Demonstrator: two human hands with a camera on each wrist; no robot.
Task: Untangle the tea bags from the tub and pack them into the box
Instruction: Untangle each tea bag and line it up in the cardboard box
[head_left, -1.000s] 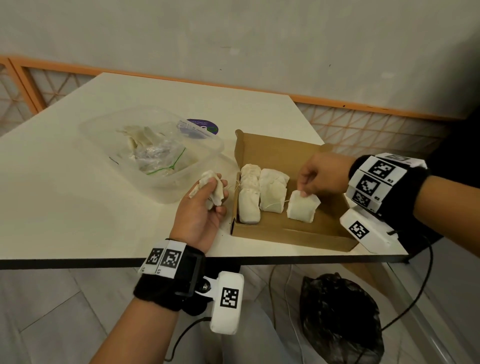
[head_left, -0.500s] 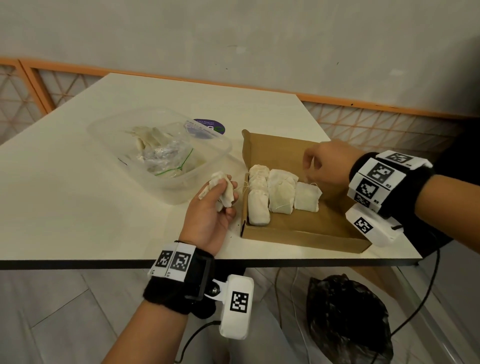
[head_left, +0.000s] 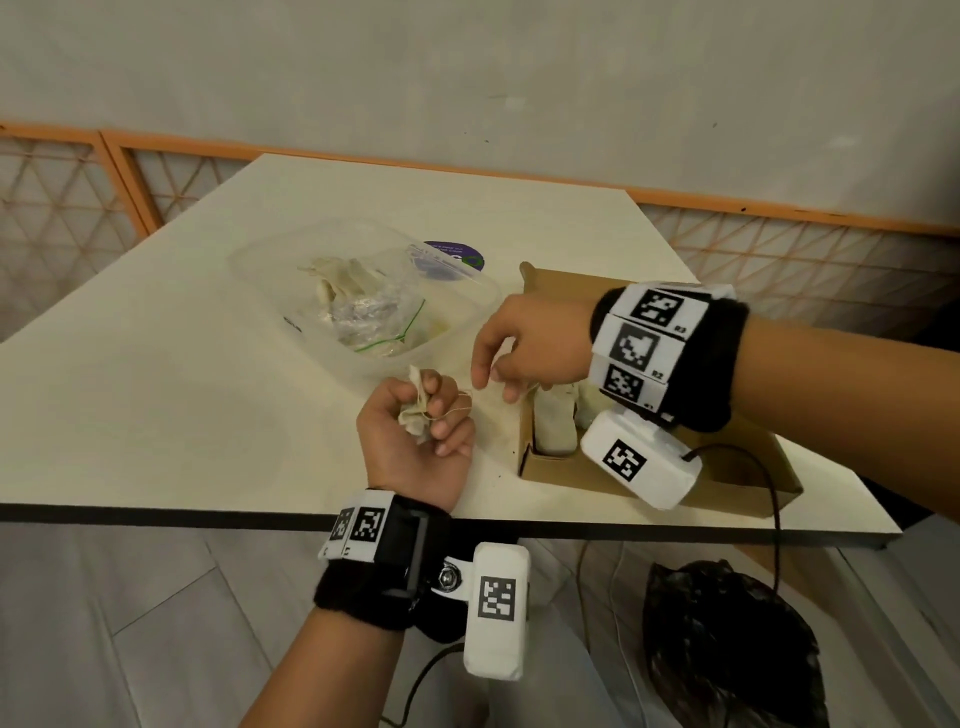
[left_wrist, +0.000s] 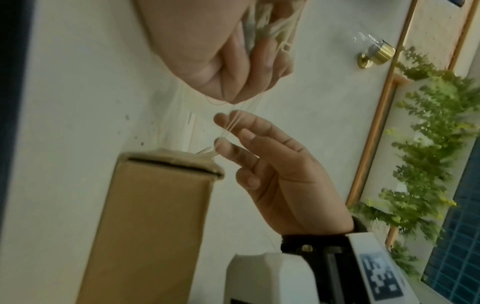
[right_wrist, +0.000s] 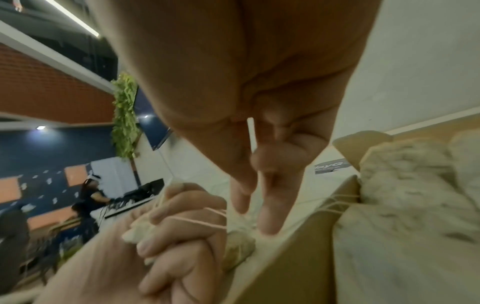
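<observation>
My left hand (head_left: 428, 418) rests on the table and grips a crumpled clump of tea bags (head_left: 415, 410), strings wound over its fingers (right_wrist: 182, 218). Thin strings (left_wrist: 230, 125) run from that clump across my right hand's fingertips (left_wrist: 221, 142) to the brown cardboard box (head_left: 571, 470). My right hand (head_left: 493, 382) hangs between the clump and the box, fingers fairly straight and pointing down, touching the strings. Packed tea bags (head_left: 556, 423) stand in the box, partly hidden by my right wrist. The clear tub (head_left: 374, 364) behind holds more tea bags (head_left: 337, 275).
A clear zip bag (head_left: 379, 322) lies in the tub, and a purple round label (head_left: 453, 254) shows behind it. The table's front edge (head_left: 208, 514) runs just under my left wrist. A black bag (head_left: 727, 649) sits on the floor below the box.
My right hand left a tea bag lying in the box, lifted out and moved left to the strings beside my left hand. The left hand still grips its clump.
</observation>
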